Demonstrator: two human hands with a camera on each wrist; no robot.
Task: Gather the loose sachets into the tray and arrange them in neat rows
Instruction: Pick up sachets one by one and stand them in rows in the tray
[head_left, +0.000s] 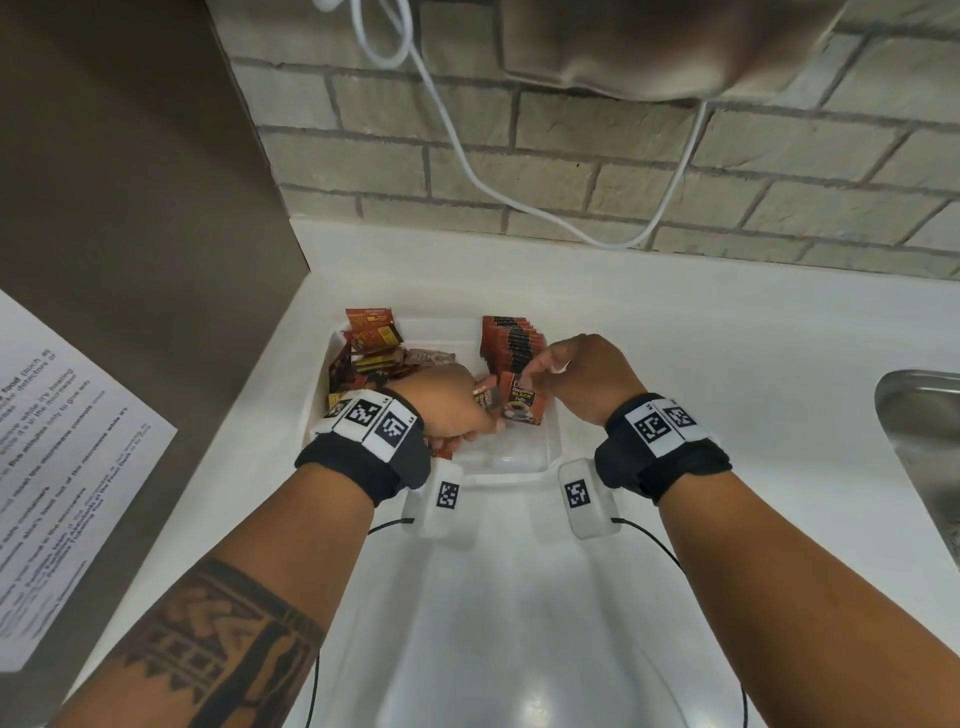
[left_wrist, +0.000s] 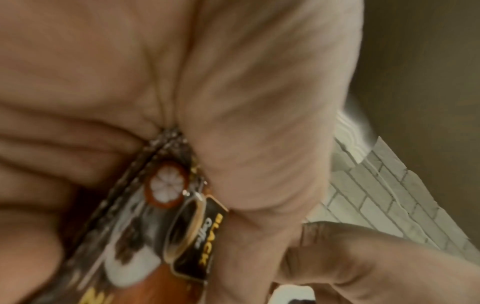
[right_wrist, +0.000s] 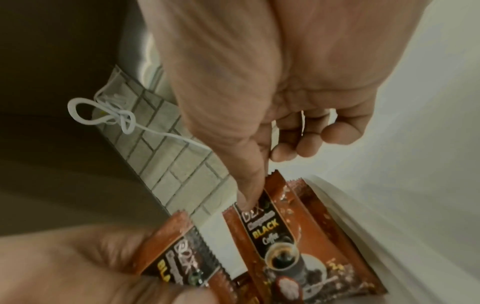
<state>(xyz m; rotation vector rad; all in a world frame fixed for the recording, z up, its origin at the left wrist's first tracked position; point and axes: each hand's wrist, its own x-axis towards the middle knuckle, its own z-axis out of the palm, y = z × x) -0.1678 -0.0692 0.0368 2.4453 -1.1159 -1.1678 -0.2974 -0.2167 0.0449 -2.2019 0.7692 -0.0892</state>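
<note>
A black-coffee sachet (head_left: 521, 402) is pinched by its top edge in the right hand (head_left: 582, 379), above the clear tray (head_left: 551, 447). A sachet bundle (head_left: 485, 400) is gripped in the left hand (head_left: 447, 402). The sachets are judged light, thin, flexible and slick; a hold at the crimped seam is advised.

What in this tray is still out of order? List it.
The sachets at the tray's far left lie jumbled, tilted and overlapping, unlike the upright row at the far right. The left hand grips a loose bunch; the right hand pinches one black coffee sachet.
</note>
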